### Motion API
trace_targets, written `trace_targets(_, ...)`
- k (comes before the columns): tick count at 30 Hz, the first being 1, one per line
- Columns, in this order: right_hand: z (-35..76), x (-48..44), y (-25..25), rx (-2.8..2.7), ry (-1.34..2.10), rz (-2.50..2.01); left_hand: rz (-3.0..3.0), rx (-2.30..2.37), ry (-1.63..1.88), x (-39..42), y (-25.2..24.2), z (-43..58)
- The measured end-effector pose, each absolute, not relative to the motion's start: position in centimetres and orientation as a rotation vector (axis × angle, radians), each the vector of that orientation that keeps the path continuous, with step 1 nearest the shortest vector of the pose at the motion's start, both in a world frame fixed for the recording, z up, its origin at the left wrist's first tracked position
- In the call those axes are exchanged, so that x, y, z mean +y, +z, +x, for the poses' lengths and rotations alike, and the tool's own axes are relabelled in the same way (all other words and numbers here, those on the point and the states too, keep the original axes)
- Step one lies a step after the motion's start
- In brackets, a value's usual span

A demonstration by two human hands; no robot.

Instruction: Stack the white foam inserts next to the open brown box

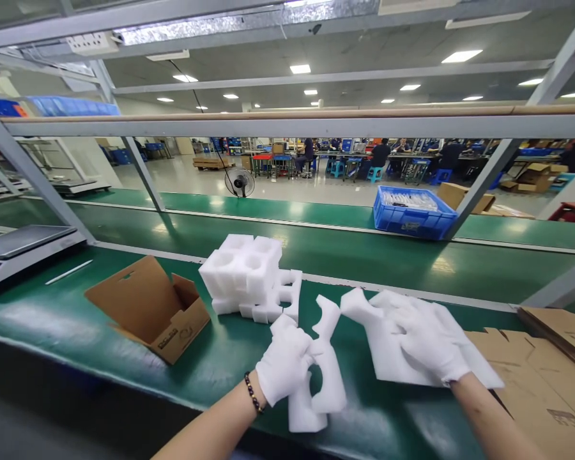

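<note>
On the green table [67,319], the gloved left hand [283,365] has its grip clamped on a notched white foam piece [323,377]. The right hand [429,342] lies flat, grip apart, on stacked foam sheets [388,358]. Moulded foam blocks [249,275] and an open cardboard box [153,310] sit beside them.

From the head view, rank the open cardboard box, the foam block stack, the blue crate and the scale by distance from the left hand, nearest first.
1. Foam block stack, just beyond the left hand.
2. Open cardboard box, on its left.
3. Scale, far left.
4. Blue crate, far belt, right.

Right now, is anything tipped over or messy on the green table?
Yes. The open cardboard box lies tipped on its side with flaps splayed, left of the foam stack. Nothing looks spilled or broken.
</note>
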State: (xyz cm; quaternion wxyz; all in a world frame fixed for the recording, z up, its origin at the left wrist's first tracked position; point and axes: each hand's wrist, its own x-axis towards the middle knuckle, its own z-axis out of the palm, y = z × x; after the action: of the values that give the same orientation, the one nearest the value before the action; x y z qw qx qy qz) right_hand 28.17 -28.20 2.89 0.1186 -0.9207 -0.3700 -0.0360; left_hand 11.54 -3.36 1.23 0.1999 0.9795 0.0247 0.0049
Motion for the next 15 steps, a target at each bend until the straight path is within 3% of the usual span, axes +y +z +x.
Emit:
trace_targets(3, 28.2, -26.5, 1.7, -1.145, 0.075, -2.752, 2.902, -0.149, -0.062, -3.0, 3.5, 11.5)
trace_targets(8, 28.0, -24.7, -1.2, -1.105, 0.146, -2.932, 3.097, -0.282, 0.245, -2.6, 8.5, 15.1)
trace_targets(15, 27.4, -24.3, -2.2, -1.214, 0.172, -2.950, 3.330, -0.056, -0.115, 1.2, 9.5, 23.0)
